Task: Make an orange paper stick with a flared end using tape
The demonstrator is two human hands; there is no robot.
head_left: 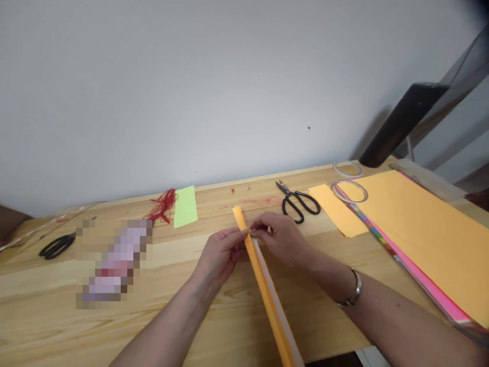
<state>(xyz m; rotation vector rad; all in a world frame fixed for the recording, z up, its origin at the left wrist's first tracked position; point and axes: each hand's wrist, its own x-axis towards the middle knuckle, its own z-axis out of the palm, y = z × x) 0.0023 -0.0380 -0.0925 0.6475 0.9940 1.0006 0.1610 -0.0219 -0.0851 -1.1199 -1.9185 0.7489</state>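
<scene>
A long, narrow strip of folded orange paper [263,285] runs from mid-table down toward the near edge, with a whitish band along its right side. My left hand [221,250] pinches the strip near its far end, thumb on top. Close beside it, my right hand [280,237] has its thumb and fingertips pressed together at the strip's right edge, where the whitish band starts. Whether those fingertips hold the band or the paper is too small to make out. A metal bracelet [356,288] circles my right wrist.
Black-handled scissors [296,201] lie beyond my right hand, near orange paper pieces [338,211], tape rolls [349,191] and stacked coloured sheets [424,229]. Leftward are a green paper [185,206], red string [164,204], a blurred-out item [118,265] and other scissors [57,246]. A wall [229,92] stands behind.
</scene>
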